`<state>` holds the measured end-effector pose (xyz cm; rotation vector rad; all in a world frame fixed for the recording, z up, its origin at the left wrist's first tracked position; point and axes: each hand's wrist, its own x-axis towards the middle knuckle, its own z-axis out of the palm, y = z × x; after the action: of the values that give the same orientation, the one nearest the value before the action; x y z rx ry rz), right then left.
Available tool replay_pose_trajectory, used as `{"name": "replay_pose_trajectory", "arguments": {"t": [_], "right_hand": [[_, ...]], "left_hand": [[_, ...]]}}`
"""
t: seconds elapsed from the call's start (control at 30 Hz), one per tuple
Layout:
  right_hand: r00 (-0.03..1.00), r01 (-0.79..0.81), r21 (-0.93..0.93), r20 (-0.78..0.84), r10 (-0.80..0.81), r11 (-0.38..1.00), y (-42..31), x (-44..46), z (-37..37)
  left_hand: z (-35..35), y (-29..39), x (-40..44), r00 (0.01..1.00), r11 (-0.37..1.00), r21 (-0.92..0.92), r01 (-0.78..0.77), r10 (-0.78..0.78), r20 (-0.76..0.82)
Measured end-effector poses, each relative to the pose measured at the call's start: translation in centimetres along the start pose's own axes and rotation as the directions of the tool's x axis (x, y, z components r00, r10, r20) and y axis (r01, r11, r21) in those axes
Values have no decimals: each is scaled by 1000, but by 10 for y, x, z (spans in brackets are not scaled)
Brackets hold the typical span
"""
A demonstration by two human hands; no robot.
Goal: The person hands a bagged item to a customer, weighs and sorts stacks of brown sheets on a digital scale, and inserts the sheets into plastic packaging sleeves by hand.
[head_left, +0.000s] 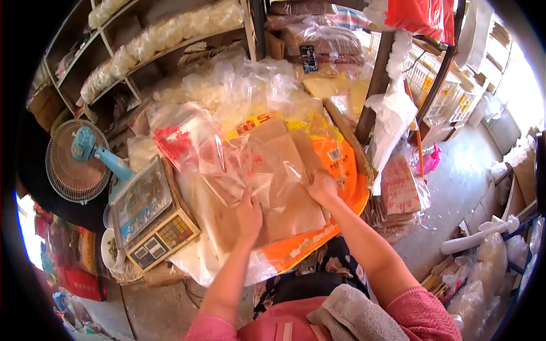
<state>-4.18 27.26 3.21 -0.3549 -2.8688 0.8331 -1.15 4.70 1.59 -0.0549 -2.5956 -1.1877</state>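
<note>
A clear plastic bag with red print [239, 165] lies over brown paper sheets [290, 219] on the table. My left hand [249, 215] is at the bag's lower edge, its fingers closed on the plastic. At the right edge of the brown sheets is my right hand [322, 186], fingers bent against the bag and the paper; its fingertips are partly hidden. Beneath the sheets spreads an orange and yellow printed sack [347, 165].
A scale [156, 227] and a blue fan [79, 159] stand at the left. Clear bags [244, 85] are heaped at the back, near a phone [309, 58]. A post [375, 85] rises at the right, with stacked printed bags [400, 184] beside it.
</note>
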Motion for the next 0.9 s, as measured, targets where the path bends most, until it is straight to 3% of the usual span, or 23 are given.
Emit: {"name": "replay_pose_trajectory", "arguments": {"t": [0.07,0.13,0.27,0.33,0.43,0.57,0.67,0.73,0.8,0.9], "right_hand": [[999,-49,-42,-11,48,998,1,6,5],[996,-88,-68,-12,88,994,9,15,16],[969,-135,28,212,126,991,12,33,11],[931,-144,100,350,101,984,-3,25,-15],[915,-158,168,396,80,973,-6,26,-22],[874,-296,496,485,22,817,24,42,18],[789,-476,646,613,-33,597,1,25,-19],[722,-567,673,683,-105,476,-9,15,-40],[757,-589,736,647,-90,334,1,3,-40],[828,-514,830,546,-128,216,27,-11,-53]], "left_hand": [[11,18,-12,997,972,-233,-42,26,-70],[20,6,-15,998,981,-188,-42,31,-58],[28,11,-15,999,996,-71,-47,46,-7],[40,4,-14,990,989,76,-127,130,-44],[47,9,-16,987,964,228,-140,155,-50],[43,13,-15,983,948,287,-135,164,-78],[4,17,14,986,990,140,-36,12,167],[-32,24,38,952,867,410,-283,306,9],[-73,51,56,928,901,335,-277,341,-151],[-108,77,66,748,756,444,-480,617,-242]]}}
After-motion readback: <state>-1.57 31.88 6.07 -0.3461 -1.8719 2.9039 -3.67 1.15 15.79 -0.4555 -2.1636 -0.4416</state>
